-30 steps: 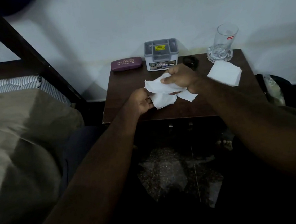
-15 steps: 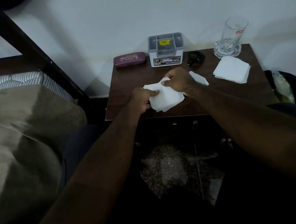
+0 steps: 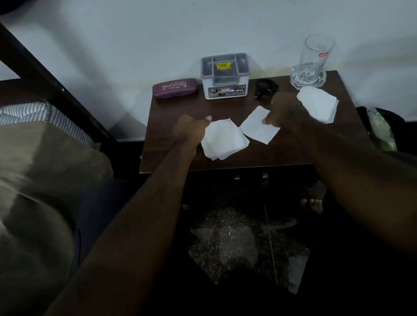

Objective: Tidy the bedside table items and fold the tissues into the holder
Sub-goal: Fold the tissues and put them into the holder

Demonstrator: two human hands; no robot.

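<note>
White tissues now split between two hands, one sheet pulled clear of the bundle

Half a second ago both hands were bunched on the same wad; now the right hand (image 3: 283,113) has its fingers pinched shut on a single tissue (image 3: 259,126) and has drawn it off to the side, while the left hand (image 3: 190,131) is closed around the edge of the remaining stack (image 3: 223,139). So the sheets are being separated for folding, I'd say. Just past the right knuckles sits a folded pile (image 3: 320,103), with a glass (image 3: 314,63) behind it. The holder (image 3: 225,76) is further back between the hands, seemingly no tissues in it yet. Beside it, toward the left hand's side, a glasses case (image 3: 174,88).
</note>
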